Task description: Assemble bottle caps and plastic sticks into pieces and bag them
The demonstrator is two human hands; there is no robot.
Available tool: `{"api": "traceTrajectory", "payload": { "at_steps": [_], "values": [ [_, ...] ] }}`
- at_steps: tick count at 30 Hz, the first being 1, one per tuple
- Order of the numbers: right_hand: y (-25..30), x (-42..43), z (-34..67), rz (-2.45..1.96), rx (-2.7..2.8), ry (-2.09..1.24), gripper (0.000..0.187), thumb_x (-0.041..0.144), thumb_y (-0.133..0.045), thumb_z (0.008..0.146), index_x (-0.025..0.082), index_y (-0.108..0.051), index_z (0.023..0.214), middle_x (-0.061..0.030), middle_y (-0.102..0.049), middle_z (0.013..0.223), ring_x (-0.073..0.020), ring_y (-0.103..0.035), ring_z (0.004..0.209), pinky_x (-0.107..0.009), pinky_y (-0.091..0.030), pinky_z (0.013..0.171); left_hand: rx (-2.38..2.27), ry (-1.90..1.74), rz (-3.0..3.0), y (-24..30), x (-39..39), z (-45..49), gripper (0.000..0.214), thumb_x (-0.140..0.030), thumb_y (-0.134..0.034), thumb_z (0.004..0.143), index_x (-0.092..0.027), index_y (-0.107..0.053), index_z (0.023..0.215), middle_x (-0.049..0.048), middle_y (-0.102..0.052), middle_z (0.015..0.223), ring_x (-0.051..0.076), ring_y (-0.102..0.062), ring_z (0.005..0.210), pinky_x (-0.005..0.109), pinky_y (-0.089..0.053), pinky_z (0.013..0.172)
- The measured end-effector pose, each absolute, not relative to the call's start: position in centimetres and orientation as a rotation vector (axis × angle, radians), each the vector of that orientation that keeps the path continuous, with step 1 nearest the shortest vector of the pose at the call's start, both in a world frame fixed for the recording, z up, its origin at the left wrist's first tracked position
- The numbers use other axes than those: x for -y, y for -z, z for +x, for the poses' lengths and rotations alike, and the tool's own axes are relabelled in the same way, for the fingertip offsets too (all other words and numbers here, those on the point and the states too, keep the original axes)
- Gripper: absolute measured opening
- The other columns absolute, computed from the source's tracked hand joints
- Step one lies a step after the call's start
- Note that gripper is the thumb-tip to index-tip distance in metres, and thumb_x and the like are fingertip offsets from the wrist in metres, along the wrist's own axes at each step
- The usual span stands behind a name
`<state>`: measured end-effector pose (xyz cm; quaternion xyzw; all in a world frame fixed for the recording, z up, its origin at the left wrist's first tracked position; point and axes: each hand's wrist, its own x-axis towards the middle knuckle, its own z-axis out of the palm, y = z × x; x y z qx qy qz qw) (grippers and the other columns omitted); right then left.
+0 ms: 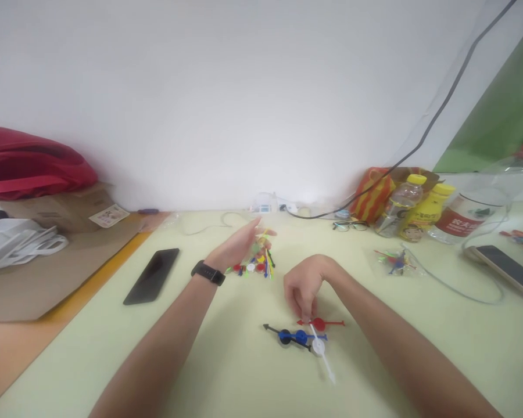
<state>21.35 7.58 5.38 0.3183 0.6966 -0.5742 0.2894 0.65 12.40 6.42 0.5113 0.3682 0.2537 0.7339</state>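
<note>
My left hand (243, 242), with a black watch (208, 272) at its wrist, reaches over a pile of small coloured plastic arrow spinners (260, 267). Its fingers are stretched out; some are hidden, and yellow-green pieces show beside them. My right hand (305, 284) points down in a pinch, its fingertips at the shaft of a red arrow spinner (319, 324). One end of a white arrow spinner (318, 347) lies close by those fingertips. A blue arrow spinner (301, 337) overlaps a black arrow spinner (284, 337) just left of the white one.
A dark phone (151, 276) lies at left, near a cardboard box (56, 212) and a red bag (35, 159). On the right are a bagged spinner set (396, 261), glasses (350, 225), bottles (425, 215), a cable (457, 297) and another phone (509, 270).
</note>
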Motion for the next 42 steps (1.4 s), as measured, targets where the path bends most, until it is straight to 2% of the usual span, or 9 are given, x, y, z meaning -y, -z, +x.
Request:
{"api": "traceTrajectory", "payload": {
  "at_steps": [5, 8, 12, 17, 22, 30, 37, 42],
  "values": [
    [-4.6, -8.1, 21.7, 0.773, -1.929, 1.588, 0.031, 0.028, -0.086, 0.055, 0.015, -0.08, 0.083, -0.0001, -0.077, 0.075, -0.0204, -0.074, 0.078, -0.025, -0.056, 0.07, -0.761, -0.566, 1.088, -6.3, -12.7, 0.8, 0.063, -0.071, -0.05, 0.093, -0.013, -0.067, 0.109, 0.0091, -0.066, 0.079, 0.016, -0.056, 0.06, 0.026, -0.044, 0.057],
    [-4.8, -8.6, 22.7, 0.775, -2.114, 1.583, 0.033, 0.027, -0.081, 0.061, 0.015, -0.08, 0.091, -0.0012, -0.078, 0.08, -0.0182, -0.072, 0.078, -0.023, -0.053, 0.069, -0.739, -0.594, 1.043, -6.2, -12.8, 0.9, 0.047, -0.055, -0.053, 0.096, -0.012, -0.067, 0.108, 0.0102, -0.066, 0.078, 0.019, -0.061, 0.065, 0.028, -0.048, 0.06],
    [-6.3, -9.1, 25.0, 0.912, -2.289, 1.609, 0.03, 0.03, -0.078, 0.069, 0.012, -0.08, 0.093, -0.003, -0.076, 0.079, -0.0149, -0.067, 0.071, -0.024, -0.05, 0.067, -0.693, -0.639, 0.946, -6.1, -13.0, 1.0, 0.027, -0.03, -0.055, 0.091, -0.012, -0.065, 0.108, 0.0087, -0.065, 0.079, 0.021, -0.064, 0.07, 0.03, -0.051, 0.063],
    [-8.2, -8.8, 27.4, 1.042, -2.341, 1.644, 0.02, 0.026, -0.073, 0.074, 0.012, -0.078, 0.087, -0.0036, -0.075, 0.076, -0.0137, -0.065, 0.066, -0.024, -0.051, 0.066, -0.615, -0.713, 0.926, -6.4, -12.7, 1.3, 0.016, -0.018, -0.063, 0.091, -0.013, -0.065, 0.105, 0.0077, -0.065, 0.085, 0.017, -0.063, 0.074, 0.027, -0.051, 0.068],
    [-8.6, -8.5, 28.3, 1.153, -2.233, 1.71, 0.017, 0.028, -0.073, 0.075, 0.014, -0.075, 0.085, -0.0049, -0.077, 0.078, -0.015, -0.069, 0.068, -0.026, -0.055, 0.07, -0.632, -0.728, 1.014, -6.4, -12.3, 1.7, 0.015, -0.021, -0.069, 0.093, -0.012, -0.068, 0.105, 0.0081, -0.067, 0.095, 0.014, -0.064, 0.081, 0.024, -0.052, 0.071],
    [-10.8, -7.9, 30.7, 1.146, -2.394, 1.681, 0.018, 0.027, -0.072, 0.081, 0.014, -0.078, 0.091, -0.0051, -0.076, 0.083, -0.0146, -0.068, 0.072, -0.027, -0.055, 0.072, -0.632, -0.679, 1.099, -6.3, -11.5, 2.3, 0.026, -0.034, -0.075, 0.092, -0.011, -0.07, 0.102, 0.0109, -0.068, 0.101, 0.016, -0.065, 0.089, 0.031, -0.054, 0.085],
    [-12.9, -6.3, 34.0, 1.298, -2.55, 1.694, 0.025, 0.038, -0.08, 0.077, 0.016, -0.082, 0.091, -0.0058, -0.074, 0.078, -0.0174, -0.066, 0.072, -0.03, -0.055, 0.07, -0.801, -0.628, 1.348, -6.0, -11.2, 2.2, 0.036, -0.043, -0.081, 0.084, -0.012, -0.074, 0.099, 0.0125, -0.07, 0.104, 0.017, -0.065, 0.088, 0.028, -0.052, 0.074],
    [-13.8, -5.4, 36.8, 1.507, -2.761, 1.633, 0.028, 0.043, -0.083, 0.078, 0.019, -0.083, 0.091, -0.0065, -0.074, 0.083, -0.0184, -0.065, 0.077, -0.033, -0.053, 0.075, -0.869, -0.578, 1.492, -5.8, -11.1, 2.4, 0.038, -0.046, -0.084, 0.077, -0.013, -0.076, 0.093, 0.0078, -0.068, 0.082, 0.015, -0.061, 0.069, 0.026, -0.044, 0.055]
  ]
}}
